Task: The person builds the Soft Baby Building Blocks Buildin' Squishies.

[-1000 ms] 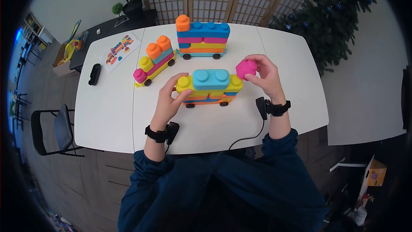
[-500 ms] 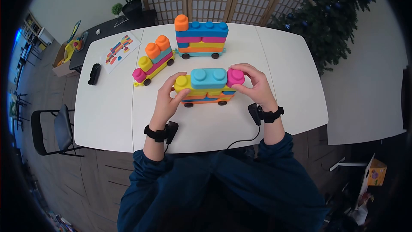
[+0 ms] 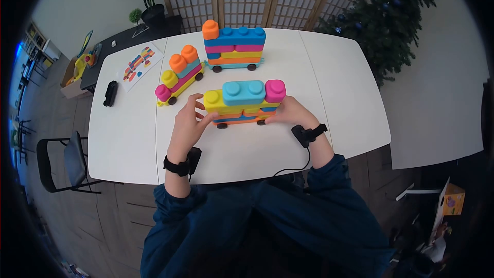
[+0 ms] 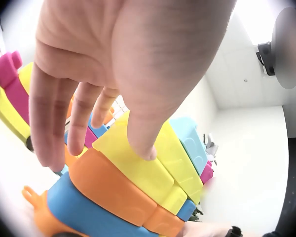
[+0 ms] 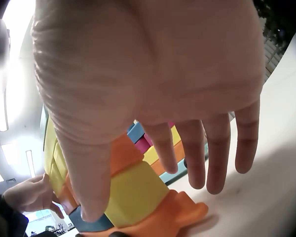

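Observation:
A wheeled wagon (image 3: 234, 109) of stacked toy blocks stands close in front of me, yellow, orange and blue in layers. On its top sit a long light-blue block (image 3: 244, 99) and, at the right end, a pink block (image 3: 276, 91). My left hand (image 3: 186, 127) is at the wagon's left end, its thumb against the yellow side and its fingers straight beyond the end. At the right end is my right hand (image 3: 294, 112); the thumb lies along the near lower side, and the other fingers extend straight behind, apart from the blocks (image 5: 135, 192).
Behind stand a tall block wagon (image 3: 234, 49) and a stepped block wagon (image 3: 180, 76). A printed picture sheet (image 3: 140, 67) and a black object (image 3: 110, 93) lie at the left of the white table (image 3: 123, 139). A folding chair (image 3: 74, 159) is beyond the left edge.
My right hand brought the pink block onto the wagon's right end, let it go and moved down to the wagon's lower side. My left hand's fingers have loosened from the left end.

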{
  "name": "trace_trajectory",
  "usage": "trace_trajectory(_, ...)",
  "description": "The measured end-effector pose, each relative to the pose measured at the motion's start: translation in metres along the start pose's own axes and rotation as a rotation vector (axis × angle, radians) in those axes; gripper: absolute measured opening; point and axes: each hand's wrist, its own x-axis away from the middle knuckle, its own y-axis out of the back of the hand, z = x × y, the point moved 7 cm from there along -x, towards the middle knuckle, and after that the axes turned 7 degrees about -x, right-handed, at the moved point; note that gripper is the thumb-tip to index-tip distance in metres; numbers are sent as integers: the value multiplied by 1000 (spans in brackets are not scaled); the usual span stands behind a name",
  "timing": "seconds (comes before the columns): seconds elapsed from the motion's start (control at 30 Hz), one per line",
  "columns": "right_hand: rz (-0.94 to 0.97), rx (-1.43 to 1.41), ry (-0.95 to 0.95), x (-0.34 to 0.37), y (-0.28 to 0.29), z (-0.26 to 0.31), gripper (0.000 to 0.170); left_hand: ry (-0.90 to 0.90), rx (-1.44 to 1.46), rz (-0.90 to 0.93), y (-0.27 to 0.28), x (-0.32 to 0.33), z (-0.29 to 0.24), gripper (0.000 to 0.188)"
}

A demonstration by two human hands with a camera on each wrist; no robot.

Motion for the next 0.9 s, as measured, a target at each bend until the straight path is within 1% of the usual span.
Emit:
trace_trajectory(0.07,47,-153,-68,-3,-10,-11,66,-37,81,42,-5,0,-2,53)
trace_trajectory(0.1,47,-154,-67,-2,-13,-9,66,-37,80,42,-7,0,-2,53)
trace_trajectory(0.17,17,-218,-52,1,-14,-4,61,-84,76,-15,-10,-4,-8,51)
trace_trajectory(0.3,-40,-246,-41,13,-3,-4,59,-100,76,1,-16,-19,-29,48)
trace_trajectory(0.37,-158,-118,5,25,19,-1,59,-172,92,-12,-25,-32,-50,47)
trace_trajectory(0.4,-163,-117,2,31,26,-2,59,-217,107,-4,-32,-42,-59,49)
trace_trajectory(0.43,-235,-135,-22,37,38,-5,59,-221,109,0,-41,-52,-67,49)
trace_trajectory(0.47,-306,-153,-45,43,50,-10,59,-275,166,-10,-49,-61,-79,53)
trace_trajectory(0.5,-311,-152,-47,46,58,-15,59,-328,224,-20,-57,-71,-90,56)
trace_trajectory(0.53,-364,-160,-62,49,68,-24,58,-331,224,-17,-70,-82,-95,56)
trace_trajectory(0.57,-417,-168,-76,52,78,-31,58,-389,219,-28,-83,-92,-102,59)
trace_trajectory(0.6,-430,-177,-93,53,85,-36,57,-448,213,-39,-93,-101,-109,62)
trace_trajectory(0.63,-434,-178,-94,52,90,-40,57,-450,213,-37,-104,-111,-112,62)
trace_trajectory(0.7,-472,-131,-200,51,102,-54,57,-448,169,-9,-124,-127,-118,64)
trace_trajectory(0.77,-474,-124,-171,46,106,-60,56,-443,153,-8,-135,-138,-120,65)
trace_trajectory(0.83,-428,-164,-241,41,107,-68,54,-437,138,-12,-141,-147,-119,66)
trace_trajectory(0.9,-431,-156,-242,38,108,-66,54,-397,163,3,-142,-153,-114,66)
